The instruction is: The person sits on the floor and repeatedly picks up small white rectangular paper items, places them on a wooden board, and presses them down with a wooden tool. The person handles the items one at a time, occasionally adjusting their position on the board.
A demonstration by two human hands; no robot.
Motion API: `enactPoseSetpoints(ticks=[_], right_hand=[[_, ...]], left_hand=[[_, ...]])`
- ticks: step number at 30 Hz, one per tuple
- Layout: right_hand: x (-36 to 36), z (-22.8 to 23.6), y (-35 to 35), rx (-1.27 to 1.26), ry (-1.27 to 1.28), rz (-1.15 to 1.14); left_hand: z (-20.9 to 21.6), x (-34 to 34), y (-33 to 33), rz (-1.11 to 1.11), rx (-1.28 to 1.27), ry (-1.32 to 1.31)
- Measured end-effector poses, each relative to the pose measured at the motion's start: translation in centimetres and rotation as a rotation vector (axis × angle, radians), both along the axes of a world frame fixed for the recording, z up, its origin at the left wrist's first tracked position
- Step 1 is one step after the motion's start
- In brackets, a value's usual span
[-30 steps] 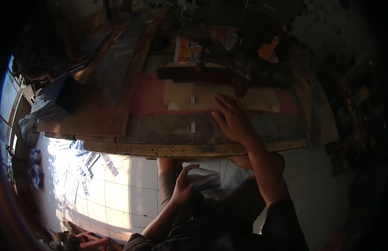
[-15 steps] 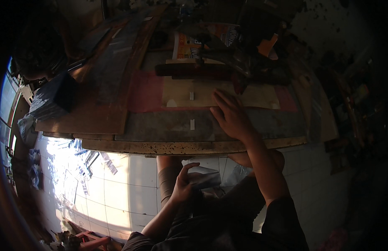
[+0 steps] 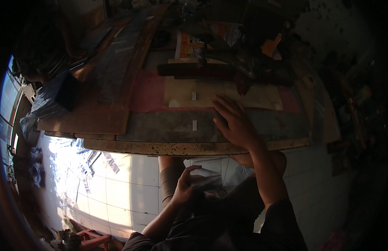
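My right hand (image 3: 235, 123) rests palm down over the tabletop, its fingers stretched out and a little apart. The fingertips lie over the near edge of a long cream strip (image 3: 261, 97), which sits on a pink sheet (image 3: 148, 94). One small pale piece (image 3: 194, 96) lies on the strip. A second pale piece (image 3: 194, 125) lies nearer, on the grey board (image 3: 160, 125). Below the table edge, above my lap, my left hand (image 3: 185, 186) grips a thin, greyish, shiny stack of what looks like plastic sheets (image 3: 208, 179); its exact kind is unclear.
Across the strip's far side runs a dark bar (image 3: 194, 70) belonging to a shadowed metal device. Behind it lies an orange-and-white printed sheet (image 3: 186, 46). A dark plastic-wrapped block (image 3: 55, 96) stands at the left on brown boards (image 3: 89, 117). Scraps (image 3: 91, 159) litter the sunlit tiled floor.
My right hand has drawn slightly back toward the near table edge. My left hand keeps its grip on the greyish stack. The whole view has shifted a little.
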State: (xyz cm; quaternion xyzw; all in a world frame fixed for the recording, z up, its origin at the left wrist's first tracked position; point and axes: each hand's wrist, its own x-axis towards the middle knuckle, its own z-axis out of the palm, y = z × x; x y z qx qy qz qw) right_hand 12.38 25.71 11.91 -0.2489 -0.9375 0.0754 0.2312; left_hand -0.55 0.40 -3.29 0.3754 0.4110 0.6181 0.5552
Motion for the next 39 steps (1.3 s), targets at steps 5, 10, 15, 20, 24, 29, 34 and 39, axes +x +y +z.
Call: enactPoseSetpoints(ticks=[5,10,15,20,24,29,34,39], right_hand=[[0.0,-0.1,0.1,-0.014,-0.008,0.001],[0.0,-0.4,0.3,-0.006,-0.005,0.003],[0.0,-0.2,0.4,-0.012,0.003,0.012],[-0.1,-0.3,0.3,-0.008,0.016,0.006],[-0.1,-0.4,0.4,-0.011,0.016,0.010],[-0.1,-0.3,0.3,-0.013,0.002,0.006],[0.0,-0.2,0.2,-0.008,-0.001,0.000],[-0.1,-0.2,0.2,0.017,-0.027,-0.001]], left_hand=[[-0.3,0.4,-0.3,-0.015,0.007,-0.012],[0.0,0.7,-0.3,-0.029,-0.049,-0.003],[0.2,0.8,-0.3,-0.019,-0.034,-0.007],[0.5,0.7,-0.2,-0.028,-0.047,-0.004],[0.9,0.8,-0.1,-0.025,-0.059,-0.002],[0.3,0.7,-0.2,-0.031,-0.054,0.005],[-0.2,0.7,-0.1,-0.033,-0.059,-0.002],[-0.2,0.7,0.0,-0.025,-0.058,-0.001]])
